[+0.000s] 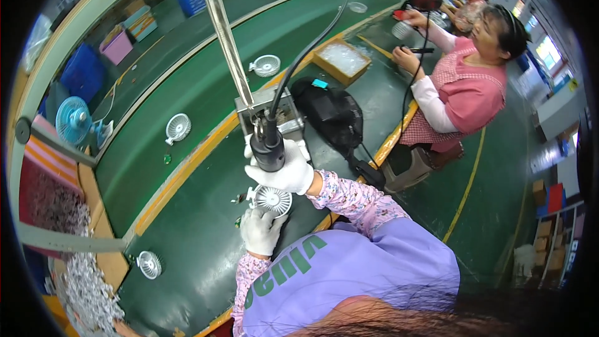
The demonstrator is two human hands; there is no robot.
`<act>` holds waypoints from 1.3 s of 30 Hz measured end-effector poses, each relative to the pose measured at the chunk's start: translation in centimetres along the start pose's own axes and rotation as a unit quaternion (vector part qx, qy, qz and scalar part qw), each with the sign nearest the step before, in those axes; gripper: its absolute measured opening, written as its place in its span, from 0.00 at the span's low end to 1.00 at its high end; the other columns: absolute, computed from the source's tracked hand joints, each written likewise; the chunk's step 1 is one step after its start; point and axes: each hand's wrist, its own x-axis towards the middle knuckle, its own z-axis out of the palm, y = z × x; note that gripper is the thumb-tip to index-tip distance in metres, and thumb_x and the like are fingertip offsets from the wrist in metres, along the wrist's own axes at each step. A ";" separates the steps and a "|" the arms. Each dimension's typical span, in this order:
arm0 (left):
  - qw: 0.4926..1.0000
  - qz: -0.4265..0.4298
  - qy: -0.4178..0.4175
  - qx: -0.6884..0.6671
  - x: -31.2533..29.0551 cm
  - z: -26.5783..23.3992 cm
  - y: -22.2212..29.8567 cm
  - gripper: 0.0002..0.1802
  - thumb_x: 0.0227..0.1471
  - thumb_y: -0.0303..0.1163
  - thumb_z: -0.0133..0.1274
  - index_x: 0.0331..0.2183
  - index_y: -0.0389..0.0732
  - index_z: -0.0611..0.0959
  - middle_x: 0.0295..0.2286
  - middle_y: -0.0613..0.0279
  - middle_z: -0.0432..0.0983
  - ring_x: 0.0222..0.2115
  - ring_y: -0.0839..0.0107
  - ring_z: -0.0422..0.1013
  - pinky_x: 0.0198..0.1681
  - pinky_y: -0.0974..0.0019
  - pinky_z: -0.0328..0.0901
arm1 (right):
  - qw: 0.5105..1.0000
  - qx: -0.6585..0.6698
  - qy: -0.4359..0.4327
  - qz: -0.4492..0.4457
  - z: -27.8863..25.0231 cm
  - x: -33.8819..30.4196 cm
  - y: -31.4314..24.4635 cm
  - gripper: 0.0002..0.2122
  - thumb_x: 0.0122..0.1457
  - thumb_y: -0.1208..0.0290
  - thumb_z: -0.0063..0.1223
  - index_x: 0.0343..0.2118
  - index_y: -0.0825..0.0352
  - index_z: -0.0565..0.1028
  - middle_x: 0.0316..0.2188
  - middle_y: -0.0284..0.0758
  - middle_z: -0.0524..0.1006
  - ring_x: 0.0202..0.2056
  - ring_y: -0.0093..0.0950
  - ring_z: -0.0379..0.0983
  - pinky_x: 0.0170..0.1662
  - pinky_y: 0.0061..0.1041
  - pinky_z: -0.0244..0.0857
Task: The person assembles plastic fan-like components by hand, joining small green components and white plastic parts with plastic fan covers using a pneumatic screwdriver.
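Note:
My right hand (292, 173), in a white glove, is wrapped round a black electric screwdriver (271, 155) that hangs on a dark cable. My left hand (261, 234), gloved too, grips the lower edge of a white slatted fan housing (273, 198) on the green work surface. The housing lies just below the screwdriver's body, but the driver's tip is hidden from me. Small dark parts and a bit of green circuit board lie at the housing's left side. Right behind the screwdriver stands a metal box (286, 112), its contents hard to make out.
More white fan housings lie on the green belt (178, 127), farther along it (267, 65), and at the lower left (150, 264). A black bag (331, 112) and a yellowish box of clear pieces (342, 61) sit to the right. A co-worker (458, 81) in pink works beyond.

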 end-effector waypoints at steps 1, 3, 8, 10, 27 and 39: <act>1.000 -0.004 0.000 -0.010 -0.1 0.2 -0.2 0.09 0.30 0.35 0.64 0.19 0.44 0.82 0.20 0.62 0.69 0.24 0.60 0.66 0.28 0.59 0.61 | 0.999 -0.027 0.008 -0.021 -0.6 0.6 -0.7 0.16 0.43 0.71 0.62 0.37 0.67 0.72 0.25 0.31 0.75 0.28 0.18 0.70 0.35 0.21 0.66; 1.000 -0.007 -0.002 -0.005 -0.1 0.0 0.1 0.09 0.30 0.35 0.64 0.19 0.44 0.82 0.20 0.62 0.69 0.24 0.60 0.66 0.28 0.58 0.61 | 0.998 -0.026 0.034 -0.053 -0.9 1.5 -0.5 0.15 0.44 0.71 0.61 0.36 0.67 0.72 0.24 0.34 0.75 0.27 0.23 0.72 0.34 0.23 0.66; 1.000 -0.010 -0.022 -0.002 0.4 0.0 0.3 0.09 0.30 0.35 0.64 0.19 0.44 0.82 0.20 0.61 0.70 0.25 0.60 0.66 0.29 0.58 0.61 | 0.994 -0.054 0.081 -0.042 -1.5 2.0 0.8 0.14 0.44 0.70 0.61 0.34 0.67 0.72 0.23 0.37 0.75 0.25 0.26 0.73 0.31 0.25 0.67; 0.999 -0.012 -0.033 -0.001 0.3 0.1 0.2 0.09 0.31 0.35 0.64 0.19 0.43 0.82 0.20 0.61 0.70 0.25 0.60 0.66 0.29 0.58 0.61 | 0.997 -0.058 0.058 -0.011 -1.6 1.6 0.5 0.15 0.43 0.70 0.61 0.35 0.67 0.72 0.23 0.36 0.75 0.25 0.25 0.73 0.31 0.25 0.67; 0.999 0.020 0.001 -0.037 0.4 0.1 -0.3 0.12 0.34 0.39 0.62 0.19 0.41 0.79 0.21 0.61 0.69 0.26 0.61 0.68 0.28 0.59 0.62 | 0.990 0.134 -0.020 0.044 2.0 -2.9 0.3 0.13 0.46 0.83 0.58 0.35 0.70 0.70 0.20 0.27 0.73 0.21 0.15 0.69 0.25 0.17 0.65; 0.999 0.038 0.032 0.011 -0.8 0.8 -1.0 0.17 0.32 0.43 0.65 0.22 0.41 0.80 0.22 0.57 0.69 0.25 0.57 0.68 0.28 0.56 0.62 | 0.984 -0.001 -0.142 0.107 2.7 -2.8 2.6 0.12 0.43 0.78 0.60 0.32 0.66 0.71 0.26 0.28 0.73 0.29 0.17 0.70 0.35 0.19 0.66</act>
